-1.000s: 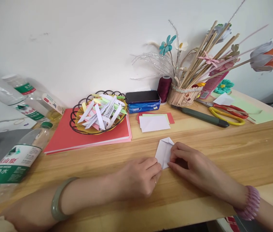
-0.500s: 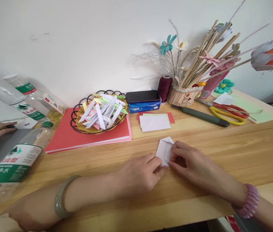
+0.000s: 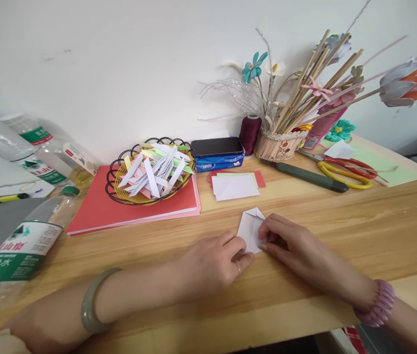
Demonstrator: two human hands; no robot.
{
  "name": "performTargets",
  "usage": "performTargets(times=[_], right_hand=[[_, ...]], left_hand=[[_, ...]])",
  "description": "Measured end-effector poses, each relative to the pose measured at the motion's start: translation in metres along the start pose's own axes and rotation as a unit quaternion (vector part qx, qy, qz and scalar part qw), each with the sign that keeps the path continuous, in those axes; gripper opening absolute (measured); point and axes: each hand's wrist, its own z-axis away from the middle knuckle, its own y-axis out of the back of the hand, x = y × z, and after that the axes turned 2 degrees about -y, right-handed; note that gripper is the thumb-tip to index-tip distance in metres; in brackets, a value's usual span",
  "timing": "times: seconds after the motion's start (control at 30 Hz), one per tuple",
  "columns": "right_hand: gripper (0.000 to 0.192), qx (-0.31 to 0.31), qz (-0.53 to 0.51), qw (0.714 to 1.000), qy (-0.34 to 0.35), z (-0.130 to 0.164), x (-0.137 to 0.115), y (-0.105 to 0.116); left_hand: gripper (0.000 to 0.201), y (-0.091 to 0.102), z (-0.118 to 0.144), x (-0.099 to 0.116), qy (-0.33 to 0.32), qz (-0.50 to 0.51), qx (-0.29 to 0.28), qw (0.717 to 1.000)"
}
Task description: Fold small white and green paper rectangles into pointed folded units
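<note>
Both hands' grip pins a pointed, creased white paper piece (image 3: pixel 250 230) on grainy wooden table (image 3: pixel 359 231).

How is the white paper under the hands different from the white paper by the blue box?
The folded white paper has a pointed top and both hands press it; the flat white sheet is a rectangle, untouched. The folded one lies on bare table; the flat one tops other coloured sheets. Both are white.
</note>
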Motion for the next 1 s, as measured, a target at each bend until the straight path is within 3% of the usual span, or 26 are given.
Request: performTargets(times=[0.1,0.23,0.37,0.5,0.67,0.77,0.87,1.0], right_hand=[[0.021,0.021,0.037,0.997,0.071,0.008,0.007,-0.001],[0.03,0.048,0.16,0.969,0.183,0.029,0.01,-0.007],[0.044,0.054,0.229,0.947,0.219,0.049,-0.008,-0.016],[0.057,0.042,0.232,0.941,0.243,0.051,-0.03,-0.024],[0.046,0.056,0.147,0.964,0.215,0.045,-0.033,-0.022],[0.028,0.081,0.092,0.983,0.137,0.042,-0.025,-0.014],[0.027,0.131,0.128,0.983,0.031,0.035,-0.016,-0.01],[0.021,0.132,0.175,0.975,-0.044,0.023,-0.012,-0.014]], left_hand=[[0.023,0.001,0.0,-0.005,-0.019,-0.02,0.008,1.0],[0.021,0.004,-0.001,-0.017,-0.128,-0.087,0.044,0.987],[0.018,0.007,-0.001,-0.02,-0.167,-0.148,0.092,0.97],[0.023,0.009,0.001,-0.016,-0.163,-0.135,0.059,0.976],[0.027,0.006,0.003,-0.017,-0.155,-0.063,0.071,0.983],[0.027,0.006,0.003,-0.02,-0.156,-0.047,0.081,0.983],[0.028,0.008,0.001,-0.022,-0.159,-0.06,0.078,0.982],[0.03,0.007,0.001,-0.025,-0.17,-0.096,0.077,0.978]])
